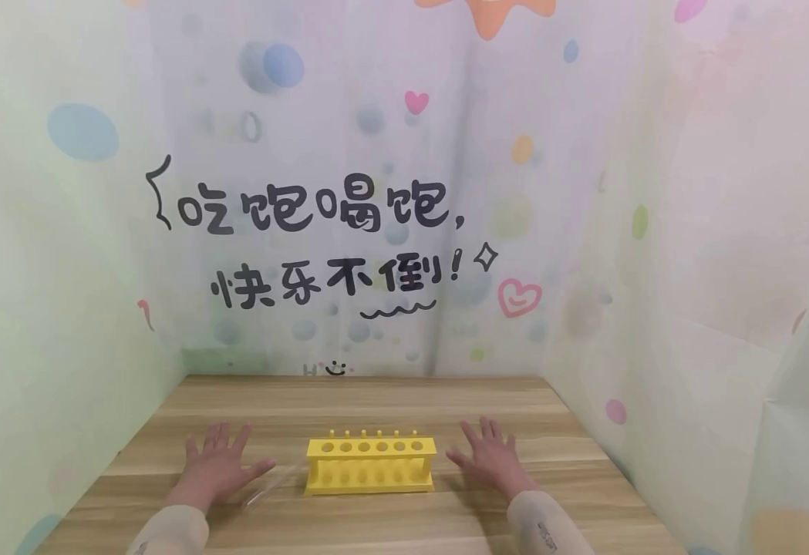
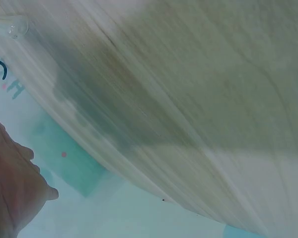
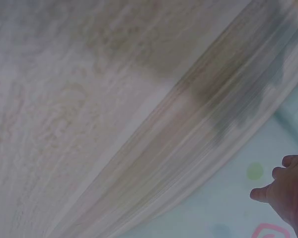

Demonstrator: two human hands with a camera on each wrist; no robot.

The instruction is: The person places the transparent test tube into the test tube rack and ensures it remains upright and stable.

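A yellow test tube rack with a row of round holes stands upright on the wooden table in the head view, with short pegs along its back. To its left, a clear glass tube lies slantwise; its rounded end shows at the corner of the left wrist view. My left hand is spread with straight fingers, its thumb close to the tube; contact cannot be made out. On the rack's other side my right hand is likewise spread, holding nothing and apart from the rack.
The wood-grain table ends at a printed backdrop with dark lettering, dots and hearts. Pale side curtains flank it left and right. Shadows of the hands fall on the tabletop in both wrist views.
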